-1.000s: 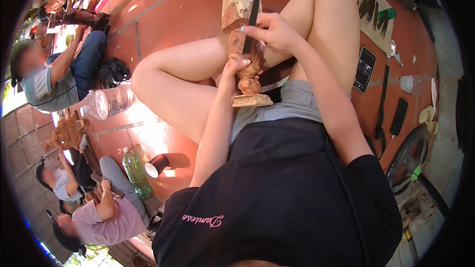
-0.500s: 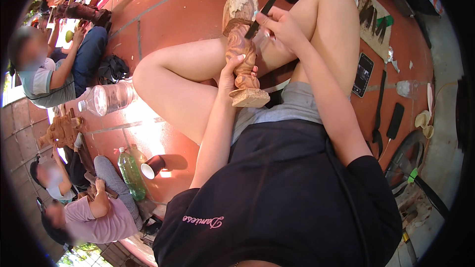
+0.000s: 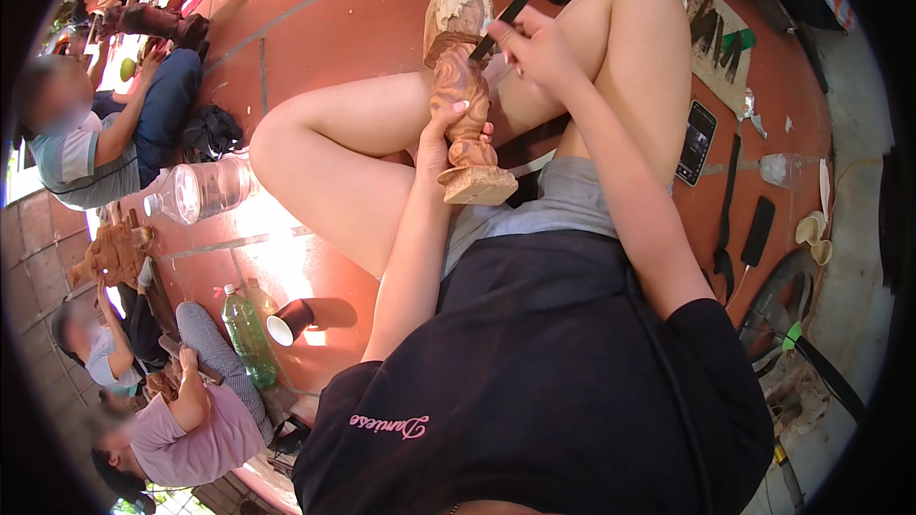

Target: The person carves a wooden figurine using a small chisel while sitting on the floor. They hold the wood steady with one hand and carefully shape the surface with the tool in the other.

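Observation:
A carved wooden piece (image 3: 460,86) with swirling brown grain stands tilted between my bent legs. Its top is a rough pale block, and a square foot (image 3: 477,186) forms its lower end. My left hand (image 3: 452,133) wraps round the lower carved part, thumb across the front. A long, dark, flat file (image 3: 520,2) slants across the upper carving, its lower end against the wood just below the block. Closed on that file near its lower part is my right hand (image 3: 539,50), thumb along it; some fingers are hidden behind.
On the tiles at right lie a phone (image 3: 697,143), a board with several dark tools (image 3: 720,48) and a clear cup (image 3: 780,170). At left stand a large clear bottle (image 3: 205,193), a green bottle (image 3: 248,339) and a dark cup (image 3: 290,322). Several people sit further left.
My right hand and the file have shifted slightly up and left along the carving. The wooden piece has moved a little left with my left hand. A person in pink has changed posture.

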Action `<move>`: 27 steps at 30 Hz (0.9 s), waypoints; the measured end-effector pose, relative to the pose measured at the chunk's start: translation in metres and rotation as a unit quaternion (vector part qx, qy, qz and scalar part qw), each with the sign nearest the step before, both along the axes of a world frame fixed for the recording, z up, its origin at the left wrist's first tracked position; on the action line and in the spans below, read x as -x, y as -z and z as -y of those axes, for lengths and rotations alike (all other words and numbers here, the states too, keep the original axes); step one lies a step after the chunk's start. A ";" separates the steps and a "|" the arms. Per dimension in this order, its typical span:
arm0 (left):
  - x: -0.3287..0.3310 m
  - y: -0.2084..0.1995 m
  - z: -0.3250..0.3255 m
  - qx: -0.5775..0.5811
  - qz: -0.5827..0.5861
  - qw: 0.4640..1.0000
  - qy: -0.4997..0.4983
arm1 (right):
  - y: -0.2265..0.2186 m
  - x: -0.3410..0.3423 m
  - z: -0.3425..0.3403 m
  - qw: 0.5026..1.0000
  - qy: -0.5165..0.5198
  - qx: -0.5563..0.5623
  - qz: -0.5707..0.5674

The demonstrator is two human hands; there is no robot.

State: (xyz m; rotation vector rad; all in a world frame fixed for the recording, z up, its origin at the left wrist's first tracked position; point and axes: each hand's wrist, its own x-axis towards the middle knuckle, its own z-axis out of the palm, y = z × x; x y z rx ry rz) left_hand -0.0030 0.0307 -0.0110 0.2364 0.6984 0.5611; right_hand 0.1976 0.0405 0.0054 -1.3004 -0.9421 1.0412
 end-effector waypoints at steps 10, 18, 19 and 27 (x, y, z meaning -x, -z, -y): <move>-0.006 0.005 0.003 0.009 -0.071 0.997 0.016 | -0.012 -0.002 0.004 0.999 -0.008 0.029 -0.032; -0.017 0.000 0.005 -0.082 -0.078 0.993 0.032 | -0.016 -0.003 0.008 0.996 -0.037 -0.015 -0.076; -0.020 -0.001 0.005 -0.090 -0.088 0.991 0.040 | 0.025 -0.010 -0.009 0.997 0.021 -0.075 -0.016; -0.018 0.010 0.001 -0.152 -0.130 0.977 0.070 | -0.013 -0.011 0.011 0.991 -0.113 0.047 0.047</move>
